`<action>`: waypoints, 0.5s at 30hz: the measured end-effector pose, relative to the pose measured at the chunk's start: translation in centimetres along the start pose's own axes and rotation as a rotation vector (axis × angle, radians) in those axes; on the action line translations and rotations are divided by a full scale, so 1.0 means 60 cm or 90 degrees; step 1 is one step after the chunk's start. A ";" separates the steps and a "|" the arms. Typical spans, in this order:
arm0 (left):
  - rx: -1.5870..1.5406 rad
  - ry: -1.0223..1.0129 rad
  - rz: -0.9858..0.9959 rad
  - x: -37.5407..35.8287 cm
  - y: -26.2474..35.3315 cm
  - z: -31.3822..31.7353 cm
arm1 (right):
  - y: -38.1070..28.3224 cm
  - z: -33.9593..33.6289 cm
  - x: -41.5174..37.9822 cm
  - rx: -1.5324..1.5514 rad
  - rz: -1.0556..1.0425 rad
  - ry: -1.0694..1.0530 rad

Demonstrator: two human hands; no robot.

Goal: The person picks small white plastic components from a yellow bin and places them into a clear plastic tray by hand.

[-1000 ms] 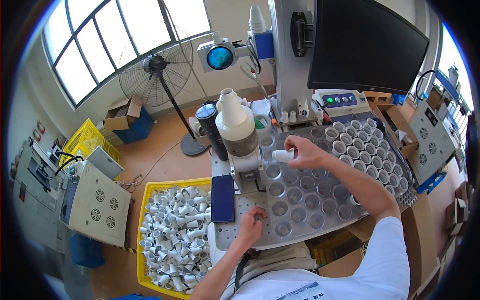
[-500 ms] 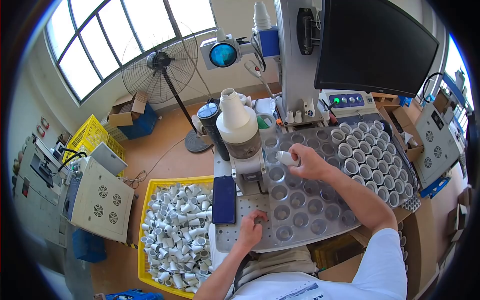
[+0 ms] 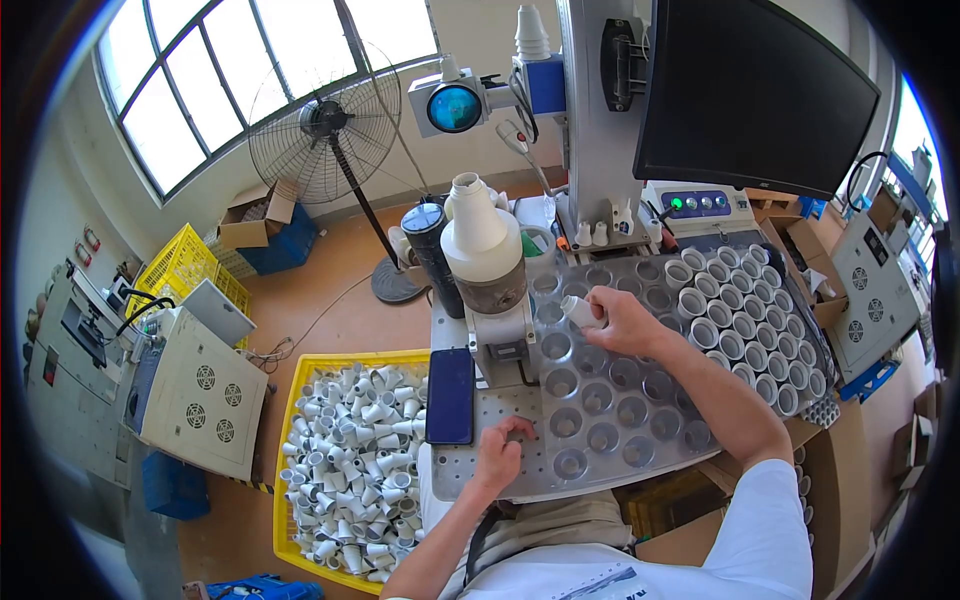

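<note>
My right hand (image 3: 625,322) is closed around a small white plastic cup (image 3: 582,312) with a narrowed end, tilted to the left above the clear tray (image 3: 583,482) with round pockets. My left hand (image 3: 500,458) rests at the edge of the perforated metal plate (image 3: 490,402); it holds nothing and its index finger and thumb are apart. Just above it lies a dark phone (image 3: 450,397). A stack of larger white cones (image 3: 482,235) stands on the fixture behind the phone, beside a black cylinder (image 3: 432,255).
On the right, rows of white cups (image 3: 745,318) stand with their wide mouths up. A yellow crate (image 3: 284,520) full of loose white cups sits at the left. A machine head with a blue lens (image 3: 453,107) and a monitor (image 3: 755,95) overhang the table's back.
My right hand and the white cup have shifted only slightly, and the cup's tilt has changed a little. The left hand stays in place. The whole view has shifted slightly.
</note>
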State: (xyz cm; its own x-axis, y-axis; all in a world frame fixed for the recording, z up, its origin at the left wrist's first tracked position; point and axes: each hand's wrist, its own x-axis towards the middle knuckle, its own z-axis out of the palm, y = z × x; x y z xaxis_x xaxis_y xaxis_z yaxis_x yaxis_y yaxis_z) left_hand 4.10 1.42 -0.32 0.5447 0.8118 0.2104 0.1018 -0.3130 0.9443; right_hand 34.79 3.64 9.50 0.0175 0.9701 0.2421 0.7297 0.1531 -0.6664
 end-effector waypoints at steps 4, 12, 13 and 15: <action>0.022 0.064 0.076 0.037 0.082 -0.059 | 0.001 -0.003 -0.001 0.028 0.015 -0.002; 0.159 0.363 0.311 0.255 0.281 -0.206 | -0.044 -0.076 0.054 0.097 -0.012 0.088; 0.144 0.373 0.271 0.286 0.304 -0.199 | -0.080 -0.106 0.068 0.093 -0.018 0.142; 0.123 0.386 0.230 0.352 0.334 -0.161 | -0.150 -0.153 0.103 0.183 -0.063 0.232</action>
State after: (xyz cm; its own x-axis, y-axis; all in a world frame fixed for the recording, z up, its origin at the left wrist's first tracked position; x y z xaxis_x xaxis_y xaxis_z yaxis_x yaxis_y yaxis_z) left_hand 9.59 17.08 25.52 0.0212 0.7544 0.6561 0.1790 -0.6485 0.7399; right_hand 34.61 6.51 23.45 0.2335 0.8264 0.5124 0.5222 0.3379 -0.7830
